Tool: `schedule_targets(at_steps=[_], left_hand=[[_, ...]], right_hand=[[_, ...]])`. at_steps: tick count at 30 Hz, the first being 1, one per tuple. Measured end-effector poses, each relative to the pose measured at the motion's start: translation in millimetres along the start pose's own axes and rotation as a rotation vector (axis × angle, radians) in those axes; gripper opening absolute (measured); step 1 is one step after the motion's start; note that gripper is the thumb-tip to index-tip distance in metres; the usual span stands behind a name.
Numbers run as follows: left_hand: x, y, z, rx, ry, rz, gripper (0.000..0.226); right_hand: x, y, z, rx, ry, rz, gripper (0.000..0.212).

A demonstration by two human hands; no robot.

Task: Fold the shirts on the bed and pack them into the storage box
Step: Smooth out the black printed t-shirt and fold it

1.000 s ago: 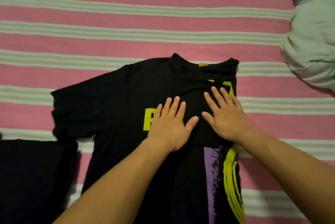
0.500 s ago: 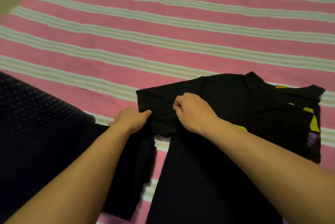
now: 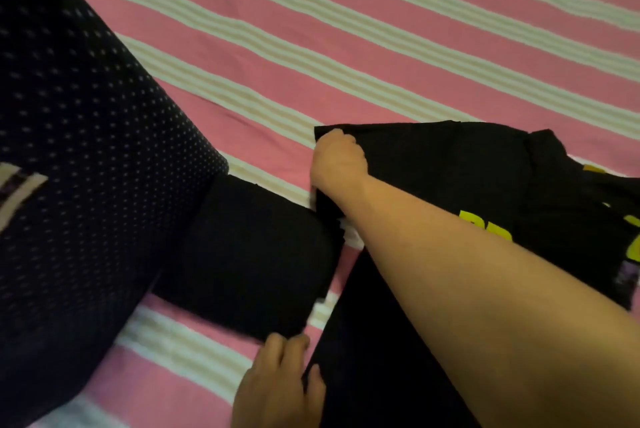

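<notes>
Right hand pinches shirt edge (sleeve).

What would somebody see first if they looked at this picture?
Probably the bare forearm crossing from the lower right, with the right hand gripping the sleeve edge of the black shirt with yellow print. Behind it spreads the pink and white striped bedsheet, and a big dark dotted cloth fills the left side.

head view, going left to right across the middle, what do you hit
dotted dark fabric → folded black garment → right hand gripping the sleeve → black shirt with yellow print, all on the striped bedsheet
</notes>
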State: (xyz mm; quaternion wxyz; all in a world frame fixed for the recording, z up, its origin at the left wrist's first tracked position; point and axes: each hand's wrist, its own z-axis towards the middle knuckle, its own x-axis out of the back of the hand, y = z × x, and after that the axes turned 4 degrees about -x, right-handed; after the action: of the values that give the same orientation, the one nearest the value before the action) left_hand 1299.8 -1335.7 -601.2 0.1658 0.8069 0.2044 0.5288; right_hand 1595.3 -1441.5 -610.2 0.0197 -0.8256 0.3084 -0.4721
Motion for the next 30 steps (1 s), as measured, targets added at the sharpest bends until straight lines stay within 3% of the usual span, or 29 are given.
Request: schedule_targets(at_steps=[3,5,7,9,10,13,19,22,25,28,30], left_hand=[[-18,-7,-20,0.226,-0.152,0.040,0.059],[-22,-11,-34,0.259,-0.163,0.010,0.061],[-26,-17,-54,0.186,-0.136,0.008,0.064],[-32,-26,-73,0.164,-0.110,0.017,0.065],[-38,-31,-81,0.197,-0.104,0.026,0.066],[-41,-33,-99,0.270,-0.051,0.022,0.061],[-55,-30,-118,0.286,0.086,0.004,0.047],[-62,-32,-118,0.279,0.122,0.026,0.040],[-60,-35,-137,0.221,0.181,0.128,0.012],[-51,-47,-163,0.257,0.183,0.142,0.023],[-37,-41,-179,0.216,0.192,0.135,0.025]], right_hand=[[59,57,-17,-0.055,0.057,0.520,0.027],[108,132,-50,-0.084,0.137,1.013,0.023],[137,215,-87,-0.196,0.055,1.501,0.026],[130,284,-109,-0.428,-0.133,1.688,0.037],[120,308,-114,-0.534,-0.200,1.689,0.038],[93,341,-115,-0.661,-0.224,1.621,0.007],[90,328,-105,-0.640,-0.235,1.394,0.013],[91,318,-92,-0.622,-0.036,1.256,0.017],[93,308,-88,-0.693,0.200,1.315,0.029],[107,287,-113,-0.586,0.307,1.234,0.009],[131,267,-131,-0.535,0.345,1.240,0.016]])
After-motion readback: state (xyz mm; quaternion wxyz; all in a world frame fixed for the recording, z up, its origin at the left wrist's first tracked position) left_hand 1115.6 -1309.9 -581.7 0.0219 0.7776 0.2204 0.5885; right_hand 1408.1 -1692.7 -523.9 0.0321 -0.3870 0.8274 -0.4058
